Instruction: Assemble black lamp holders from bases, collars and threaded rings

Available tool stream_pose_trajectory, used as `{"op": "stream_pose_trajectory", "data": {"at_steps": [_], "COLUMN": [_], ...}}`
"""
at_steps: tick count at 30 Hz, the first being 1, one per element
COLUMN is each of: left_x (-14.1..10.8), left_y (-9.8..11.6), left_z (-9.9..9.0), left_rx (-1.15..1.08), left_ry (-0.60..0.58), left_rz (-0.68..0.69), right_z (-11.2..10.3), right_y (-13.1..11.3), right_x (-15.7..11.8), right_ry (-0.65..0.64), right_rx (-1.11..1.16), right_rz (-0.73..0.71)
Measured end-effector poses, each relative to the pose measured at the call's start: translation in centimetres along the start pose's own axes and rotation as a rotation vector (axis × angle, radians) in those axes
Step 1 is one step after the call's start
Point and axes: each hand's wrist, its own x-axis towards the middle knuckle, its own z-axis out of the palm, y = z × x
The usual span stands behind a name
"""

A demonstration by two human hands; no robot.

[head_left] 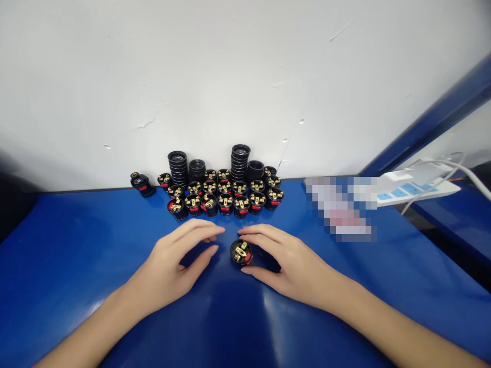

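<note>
A round black part (241,252) with brass contacts and a red piece stands on the blue table between my hands. My right hand (286,255) is around its right side, thumb in front and fingers behind, loosely curved; whether they touch it is hard to tell. Left of the part, my left hand (184,255) has its thumb and fingers apart with nothing between them. Behind the hands are rows of similar black parts (225,203) with brass contacts facing up.
Two stacks of black rings (240,162) and shorter ring piles (197,170) stand by the white wall (230,76). A black fitting (141,184) is at the left. On the right lie a blurred item (337,209) and a white power strip (418,190) with cables.
</note>
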Motion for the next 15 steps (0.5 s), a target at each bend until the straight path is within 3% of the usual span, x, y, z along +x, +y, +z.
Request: {"op": "stream_pose_trajectory", "data": {"at_steps": [8,15], "left_x": [2.4,6.8], "left_y": [-1.1,-4.7], "left_z": [-3.7,-7.2], "left_rx": [0.423,0.647], "left_ry": [0.178,0.263], "left_rz": [0.101,-0.008], "right_z": [0.0,-0.1], "right_y": [0.3,0.1], "right_x": [-0.1,0.0], "right_ry": [-0.019,-0.038], "right_rx": [-0.026,-0.025], "right_rz": [-0.029,-0.004]}}
